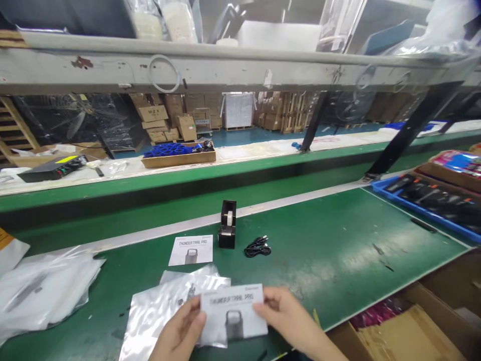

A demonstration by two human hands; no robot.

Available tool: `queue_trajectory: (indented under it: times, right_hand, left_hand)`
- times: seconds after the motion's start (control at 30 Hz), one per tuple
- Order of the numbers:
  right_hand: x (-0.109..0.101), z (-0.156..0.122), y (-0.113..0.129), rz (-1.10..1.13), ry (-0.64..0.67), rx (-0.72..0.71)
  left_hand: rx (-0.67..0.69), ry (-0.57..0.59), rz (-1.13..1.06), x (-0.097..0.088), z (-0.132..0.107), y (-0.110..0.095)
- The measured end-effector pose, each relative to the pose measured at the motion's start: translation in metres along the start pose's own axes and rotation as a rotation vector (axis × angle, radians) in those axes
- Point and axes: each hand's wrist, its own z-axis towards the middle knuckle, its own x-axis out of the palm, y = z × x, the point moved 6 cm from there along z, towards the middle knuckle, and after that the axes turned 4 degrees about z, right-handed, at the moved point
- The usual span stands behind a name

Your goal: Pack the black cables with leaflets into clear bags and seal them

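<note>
Both my hands hold a white booklet (235,312) printed with "THUNDER TRAIL PRO" and a grey device picture, low in the middle of the view. My left hand (180,331) pinches its left edge, thumb on top. My right hand (287,313) grips its right edge. Under the booklet lies a clear plastic bag (161,311) on the green mat (338,250). A second identical booklet (191,249) lies flat further back. Beside it stand a black tape dispenser (227,224) and a coiled black cable (257,246).
A heap of clear plastic bags (41,288) lies at the left. A blue tray (432,203) of black devices sits at the right, with open cardboard boxes (409,331) below the table edge. A green conveyor (188,185) runs behind the mat, with a tray of blue parts (176,153) beyond.
</note>
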Motion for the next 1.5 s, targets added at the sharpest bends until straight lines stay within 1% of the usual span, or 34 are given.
queue_trajectory:
  times: [0.07,0.1,0.13,0.2,0.27,0.33,0.5,0.57,0.67,0.77,0.9,1.03,1.13,1.33,1.5]
  right_hand:
    - [-0.032,-0.002,-0.005,-0.161,-0.21,-0.027]
    - [-0.044,-0.004,-0.008,-0.231,-0.272,-0.029]
    - [-0.052,-0.006,-0.011,-0.274,-0.295,-0.022]
    - [-0.059,-0.009,-0.018,-0.274,-0.262,0.013]
    - [-0.059,-0.011,-0.02,-0.239,-0.232,0.031]
    - [-0.058,-0.013,-0.018,-0.211,-0.239,0.027]
    - [-0.051,-0.015,-0.014,-0.1,-0.24,0.038]
    - [-0.05,-0.017,-0.016,-0.057,-0.241,0.054]
    - [-0.049,-0.02,-0.02,-0.012,-0.247,0.076]
    - [-0.05,-0.024,-0.023,0.012,-0.25,0.089]
    - [-0.05,-0.028,-0.022,0.053,-0.267,0.077]
    - [-0.044,-0.028,-0.024,0.073,-0.26,0.076]
    - [-0.041,-0.028,-0.026,0.072,-0.258,0.071]
    - [-0.035,-0.028,-0.025,0.107,-0.244,0.077]
    - [-0.027,-0.028,-0.023,0.15,-0.285,0.093]
  left_hand:
    - [0.164,-0.049,0.249,0.005,0.011,-0.013]
    - [0.217,-0.04,0.374,0.01,0.015,-0.018]
    - [0.248,-0.023,0.486,0.014,0.018,-0.02]
    - [0.244,-0.009,0.651,0.02,0.023,-0.02]
    - [0.212,-0.017,0.76,0.023,0.024,-0.019]
    - [0.193,-0.031,0.819,0.025,0.024,-0.018]
    - [0.217,-0.069,0.833,0.027,0.022,-0.016]
    - [0.24,-0.097,0.837,0.026,0.021,-0.015]
    - [0.238,-0.095,0.85,0.026,0.019,-0.012]
    - [0.229,-0.076,0.842,0.028,0.018,-0.011]
    - [0.259,-0.098,0.829,0.029,0.016,-0.012]
    - [0.278,-0.092,0.856,0.03,0.016,-0.011]
    - [0.276,-0.122,0.87,0.028,0.016,-0.01]
    - [0.32,-0.154,0.813,0.025,0.011,-0.013]
    - [0.356,-0.172,0.808,0.026,0.006,-0.013]
